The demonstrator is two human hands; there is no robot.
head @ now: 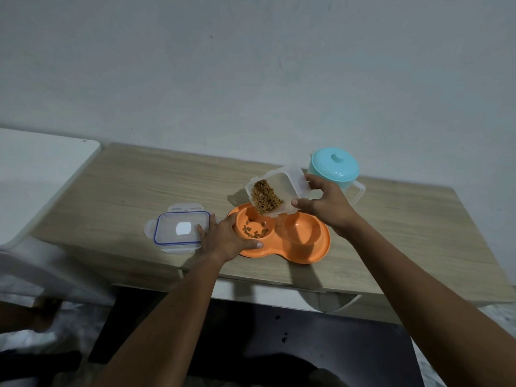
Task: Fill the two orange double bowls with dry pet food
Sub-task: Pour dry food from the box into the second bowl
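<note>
Tilting above the orange double bowl [282, 238], a clear plastic container [276, 192] is held in the right hand [324, 203], its open mouth angled down toward the bowl's left compartment. The right fingers [300, 203] are closed around the container's near and right sides, thumb on one side and the others wrapped behind. Brown dry pet food [264, 196] is heaped along the container's lower side, right at the lip, and a small scatter of kibble [255, 231] already lies in the left compartment. The right compartment is bare orange.

Only one orange double bowl is in view; it sits on the wooden surface [139, 188] close to the front edge, about midway along it. The left hand [227, 237] rests on the bowl's left end, its fingers [208, 223] spread and curved over the rim, thumb pressed along the bowl's near side, holding nothing else.

Just beside that hand, toward the left edge, a clear lid [178, 231] with a blue seal lies flat on the surface, touching or nearly touching the fingertips. Toward the back right corner stands a turquoise lidded pot [333, 167] with a clear handle, partly behind the right hand.
</note>
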